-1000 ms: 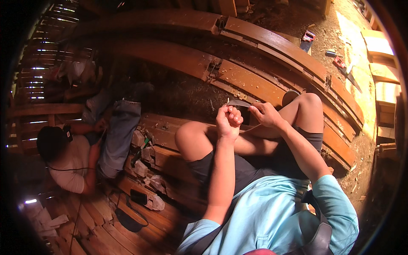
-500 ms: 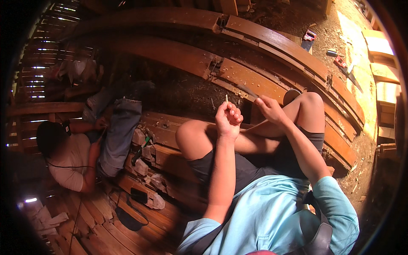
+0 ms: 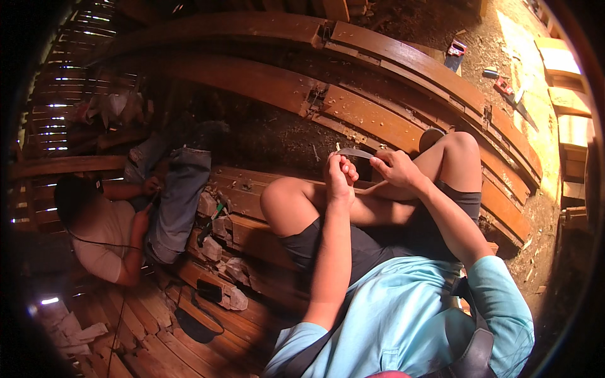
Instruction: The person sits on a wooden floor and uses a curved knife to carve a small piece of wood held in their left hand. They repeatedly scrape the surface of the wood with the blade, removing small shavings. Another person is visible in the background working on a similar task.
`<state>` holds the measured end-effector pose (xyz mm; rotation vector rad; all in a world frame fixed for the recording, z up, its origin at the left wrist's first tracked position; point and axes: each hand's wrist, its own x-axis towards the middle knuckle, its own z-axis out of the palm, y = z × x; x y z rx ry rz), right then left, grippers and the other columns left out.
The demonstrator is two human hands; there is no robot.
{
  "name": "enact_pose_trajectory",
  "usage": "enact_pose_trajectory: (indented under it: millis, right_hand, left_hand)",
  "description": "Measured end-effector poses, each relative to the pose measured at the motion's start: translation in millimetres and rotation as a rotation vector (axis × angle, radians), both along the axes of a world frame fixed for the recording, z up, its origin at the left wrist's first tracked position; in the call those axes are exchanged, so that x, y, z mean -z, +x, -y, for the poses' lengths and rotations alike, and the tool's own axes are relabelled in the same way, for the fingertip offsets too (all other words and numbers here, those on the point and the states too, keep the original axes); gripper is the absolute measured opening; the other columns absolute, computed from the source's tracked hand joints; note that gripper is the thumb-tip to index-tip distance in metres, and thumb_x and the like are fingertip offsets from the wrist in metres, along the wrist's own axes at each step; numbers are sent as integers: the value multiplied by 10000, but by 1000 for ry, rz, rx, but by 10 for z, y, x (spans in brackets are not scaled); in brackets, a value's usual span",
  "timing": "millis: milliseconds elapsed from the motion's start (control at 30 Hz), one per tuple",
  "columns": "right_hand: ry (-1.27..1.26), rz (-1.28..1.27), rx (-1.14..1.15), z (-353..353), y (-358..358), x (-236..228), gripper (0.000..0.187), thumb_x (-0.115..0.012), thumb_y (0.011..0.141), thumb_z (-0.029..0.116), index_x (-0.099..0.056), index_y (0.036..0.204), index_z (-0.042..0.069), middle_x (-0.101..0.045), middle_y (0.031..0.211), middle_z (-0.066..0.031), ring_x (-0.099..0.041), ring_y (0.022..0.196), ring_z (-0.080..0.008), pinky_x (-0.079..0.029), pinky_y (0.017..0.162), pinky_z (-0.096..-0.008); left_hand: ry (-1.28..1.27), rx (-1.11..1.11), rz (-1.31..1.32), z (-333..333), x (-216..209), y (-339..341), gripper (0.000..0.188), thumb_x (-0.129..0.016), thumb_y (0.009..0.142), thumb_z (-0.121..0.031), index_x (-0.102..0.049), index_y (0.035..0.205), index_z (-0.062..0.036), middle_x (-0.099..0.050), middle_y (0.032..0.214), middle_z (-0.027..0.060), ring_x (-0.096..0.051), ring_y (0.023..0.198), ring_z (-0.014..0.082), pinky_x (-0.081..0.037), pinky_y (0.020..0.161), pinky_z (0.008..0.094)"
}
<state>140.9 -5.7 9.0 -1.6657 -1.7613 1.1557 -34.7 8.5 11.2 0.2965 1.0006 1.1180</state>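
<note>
In front of my crossed legs, my left hand [image 3: 341, 177] is closed around a thin pale stick [image 3: 338, 147], only its tip showing above the fingers. My right hand [image 3: 399, 169], just to the right, grips a knife; its handle is hidden in the fist. The curved grey knife blade [image 3: 357, 153] points left and reaches the top of my left hand, by the stick's tip. Whether the edge touches the stick, I cannot tell.
Long brown wooden beams [image 3: 372, 116] with small shavings cross ahead. A co-worker [image 3: 104, 233] sits at left, hands together. Near them are a green-handled tool [image 3: 219, 208], a dark phone [image 3: 209, 290] and a black cap [image 3: 196, 323]. Red-handled saws [image 3: 503, 86] lie far right.
The knife blade has swung from pointing up and away to lying across at my left hand. Both hands have come closer together.
</note>
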Motion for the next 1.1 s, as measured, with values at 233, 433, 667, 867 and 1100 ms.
enact_pose_trajectory:
  millis: [233, 433, 667, 867, 1100]
  right_hand:
    - [-15, -15, 60, -12, -3, -2, 409, -503, 931, 377, -625, 848, -5, -596, 705, -225, -590, 677, -386, -460, 643, -447]
    - [-54, -147, -96, -77, 100, 112, 429, -492, 945, 390, -641, 894, -8, -588, 684, -203, -588, 643, -314, -469, 636, -394]
    - [-131, -147, 254, -138, 80, 426, 463, -463, 963, 406, -646, 916, -17, -593, 657, -126, -584, 624, -217, -472, 616, -357]
    - [-150, -291, 245, -144, 141, 427, 434, -463, 968, 384, -634, 912, -10, -553, 626, -100, -534, 618, -162, -447, 589, -353]
    - [-64, -126, -47, -86, 45, 190, 422, -506, 944, 393, -606, 867, -9, -563, 648, -191, -526, 586, -252, -439, 584, -395]
  left_hand:
    - [70, 48, -122, 31, -67, 79, 239, -507, 922, -249, -456, 720, -133, -390, 581, -40, -420, 512, 78, -361, 450, 232]
    - [135, 65, -199, 46, -71, 35, 249, -518, 923, -233, -461, 703, -130, -391, 584, -45, -412, 505, 66, -353, 450, 218]
    - [599, 387, -721, 170, -9, 247, 271, -486, 945, -182, -483, 688, -96, -427, 583, -46, -429, 523, 26, -338, 467, 203]
    - [214, 172, -410, 52, 44, 85, 227, -503, 948, -249, -517, 763, -118, -489, 625, -42, -487, 512, 37, -374, 436, 180]
    - [91, 86, -343, 21, -28, 52, 227, -512, 945, -290, -550, 812, -111, -522, 661, -30, -521, 531, 64, -417, 451, 199]
